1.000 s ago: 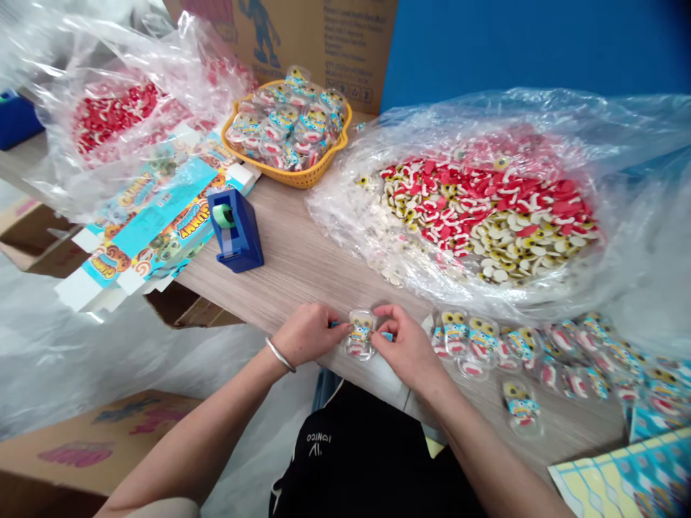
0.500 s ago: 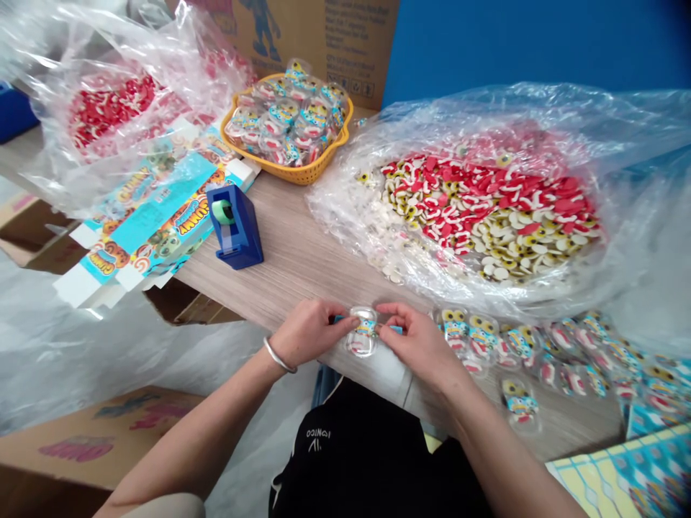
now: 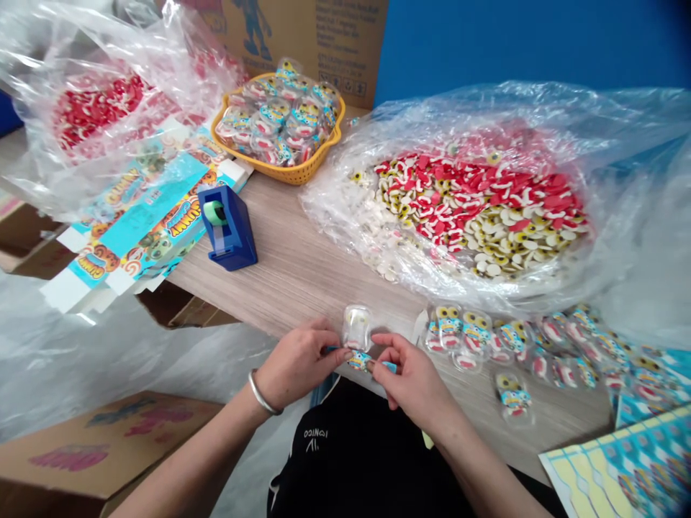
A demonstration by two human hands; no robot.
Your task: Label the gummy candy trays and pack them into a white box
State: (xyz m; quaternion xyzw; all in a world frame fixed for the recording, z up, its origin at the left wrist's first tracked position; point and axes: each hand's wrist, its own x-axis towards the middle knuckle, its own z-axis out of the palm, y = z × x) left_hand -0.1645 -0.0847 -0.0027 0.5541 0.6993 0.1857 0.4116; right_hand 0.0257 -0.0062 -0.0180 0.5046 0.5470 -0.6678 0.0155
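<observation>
Near the table's front edge, my left hand pinches one end of a blue printed sticker label. My right hand pinches the other end, so the label stretches between the two hands. Just beyond it, a small clear plastic case lies on the table, with red and white pieces visible inside. To the right of my hands, several filled cases with blue labels lie in a row. One labelled case sits apart, closer to the edge.
A yellow basket holds many labelled cases. Beside it are a blue tape dispenser and flattened printed boxes. A large clear bag of gummies lies at right, another bag at left. Label sheets lie bottom right.
Both hands have drawn the label toward my body, off the clear case. The case now lies uncovered beyond the label. The view has shifted slightly.
</observation>
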